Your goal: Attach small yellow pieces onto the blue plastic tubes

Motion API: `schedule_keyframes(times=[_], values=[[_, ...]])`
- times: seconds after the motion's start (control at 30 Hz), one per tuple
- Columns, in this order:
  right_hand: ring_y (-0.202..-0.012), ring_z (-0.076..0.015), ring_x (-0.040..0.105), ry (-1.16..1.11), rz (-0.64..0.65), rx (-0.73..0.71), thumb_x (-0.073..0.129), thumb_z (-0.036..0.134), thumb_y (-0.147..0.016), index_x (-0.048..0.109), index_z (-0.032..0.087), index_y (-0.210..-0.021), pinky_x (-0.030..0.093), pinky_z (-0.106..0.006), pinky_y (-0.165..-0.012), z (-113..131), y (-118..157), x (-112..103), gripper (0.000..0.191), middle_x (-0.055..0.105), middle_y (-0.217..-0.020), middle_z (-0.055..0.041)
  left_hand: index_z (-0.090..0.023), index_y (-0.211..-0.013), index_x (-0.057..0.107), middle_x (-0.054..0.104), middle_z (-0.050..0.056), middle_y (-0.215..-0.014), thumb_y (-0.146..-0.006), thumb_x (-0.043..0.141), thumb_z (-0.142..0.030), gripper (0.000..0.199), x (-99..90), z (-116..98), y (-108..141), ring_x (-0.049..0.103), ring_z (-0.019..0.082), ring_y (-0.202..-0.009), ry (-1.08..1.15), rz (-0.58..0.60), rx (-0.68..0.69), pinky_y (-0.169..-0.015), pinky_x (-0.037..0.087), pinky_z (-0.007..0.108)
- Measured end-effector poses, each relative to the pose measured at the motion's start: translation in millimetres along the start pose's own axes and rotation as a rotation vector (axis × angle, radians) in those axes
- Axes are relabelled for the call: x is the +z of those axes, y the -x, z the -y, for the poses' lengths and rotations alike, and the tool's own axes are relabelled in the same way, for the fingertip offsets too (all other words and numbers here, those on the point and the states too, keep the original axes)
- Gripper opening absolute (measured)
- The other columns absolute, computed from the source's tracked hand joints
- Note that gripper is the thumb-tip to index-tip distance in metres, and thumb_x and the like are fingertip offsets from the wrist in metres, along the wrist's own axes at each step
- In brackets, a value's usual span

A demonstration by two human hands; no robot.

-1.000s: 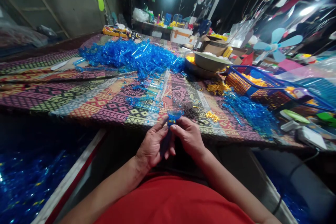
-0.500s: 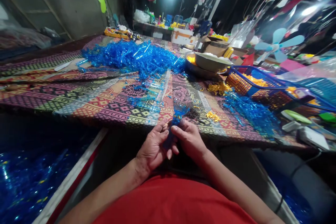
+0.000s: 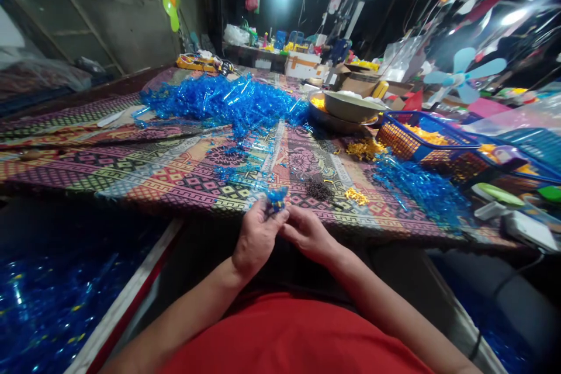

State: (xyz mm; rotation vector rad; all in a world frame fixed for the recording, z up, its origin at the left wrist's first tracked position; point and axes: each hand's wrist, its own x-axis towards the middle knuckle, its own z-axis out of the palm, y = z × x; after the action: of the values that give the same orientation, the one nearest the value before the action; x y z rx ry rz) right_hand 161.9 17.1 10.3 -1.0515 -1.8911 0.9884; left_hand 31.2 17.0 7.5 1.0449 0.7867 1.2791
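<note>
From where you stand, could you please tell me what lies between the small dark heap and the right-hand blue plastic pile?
In the head view, small yellow pieces lie on the patterned cloth between the dark heap and the blue pile.

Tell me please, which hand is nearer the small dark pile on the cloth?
Right. The right hand is below the dark pile, not touching it; the left hand is farther left, holding a blue plastic piece.
</note>
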Motion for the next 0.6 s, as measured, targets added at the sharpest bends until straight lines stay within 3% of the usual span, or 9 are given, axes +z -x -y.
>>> schedule_keyframes(times=[0.13, 0.33, 0.43, 0.6], values=[[-0.055, -0.0104, 0.046, -0.029, 0.043, 0.086, 0.051, 0.037, -0.084, 0.054, 0.017, -0.069, 0.040, -0.022, -0.051, -2.9, 6.9, 8.1, 0.026, 0.053, -0.062, 0.0006, -0.016, -0.092, 0.060, 0.067, 0.003, -0.088, -0.075, 0.064, -0.024, 0.019, -0.7, -0.9, -3.7, 0.064, 0.016, -0.083, 0.155, -0.115, 0.005, -0.082, 0.047, 0.031], [-0.045, -0.0089, 0.045, -0.036, 0.089, 0.127, 0.039, 0.043, -0.089, 0.049, 0.017, -0.065, 0.036, -0.021, -0.044, -5.6, 11.2, 16.6, 0.037, 0.052, -0.054, 0.0012, -0.016, -0.084, 0.055, 0.064, 0.000, -0.076, -0.074, 0.063, -0.015, 0.013, 7.9, -9.3, -4.8, 0.063, 0.014, -0.073, 0.239, -0.068, 0.048, -0.077, 0.049, 0.031], [-0.044, -0.0092, 0.045, 0.064, 0.046, 0.023, 0.035, 0.043, -0.091, 0.052, 0.018, -0.072, 0.038, -0.022, -0.048, -7.5, 15.4, 19.5, 0.036, 0.049, -0.050, 0.0030, -0.016, -0.082, 0.053, 0.061, -0.002, -0.069, -0.074, 0.062, -0.014, 0.012, 10.6, -11.2, -1.4, 0.061, 0.011, -0.062, 0.233, -0.103, 0.060, -0.068, 0.049, 0.027], [-0.048, -0.0094, 0.046, 0.069, 0.006, -0.090, 0.036, 0.041, -0.091, 0.052, 0.019, -0.078, 0.041, -0.022, -0.051, -19.1, 24.5, 27.1, 0.030, 0.052, -0.060, 0.0015, -0.016, -0.085, 0.052, 0.059, -0.002, -0.069, -0.075, 0.062, -0.016, 0.014, 8.9, -12.7, 10.2, 0.060, 0.011, -0.062, 0.079, -0.029, 0.059, -0.064, 0.048, 0.024]])
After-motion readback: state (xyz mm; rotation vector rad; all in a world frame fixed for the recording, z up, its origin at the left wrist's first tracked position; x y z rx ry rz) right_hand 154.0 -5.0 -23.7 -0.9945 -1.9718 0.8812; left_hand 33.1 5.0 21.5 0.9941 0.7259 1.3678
